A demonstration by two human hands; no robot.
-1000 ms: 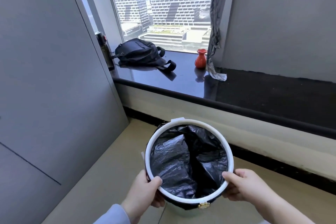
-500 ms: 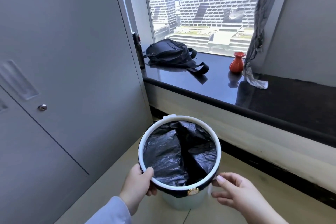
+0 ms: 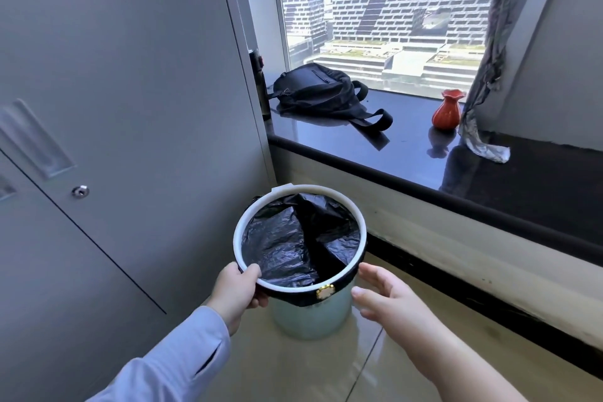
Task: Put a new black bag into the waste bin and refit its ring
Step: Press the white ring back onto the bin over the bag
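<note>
A pale green waste bin (image 3: pixel 310 316) stands on the tiled floor near the window wall. A crumpled black bag (image 3: pixel 293 245) lines its inside, and its edge folds over the top as a dark band. The white ring (image 3: pixel 354 215) sits on the bin's top over the bag. My left hand (image 3: pixel 236 290) grips the ring and rim at the near left, thumb over the top. My right hand (image 3: pixel 388 300) hovers open just right of the bin, fingers spread and apart from it.
A grey cabinet with a lock (image 3: pixel 80 191) fills the left side. A dark window ledge (image 3: pixel 408 147) behind the bin carries a black backpack (image 3: pixel 318 91), a red vase (image 3: pixel 447 111) and a hanging curtain end (image 3: pixel 483 140).
My right hand has let go of the ring and drawn back to the side of the bin. The bin looks lower and the view has swung left.
</note>
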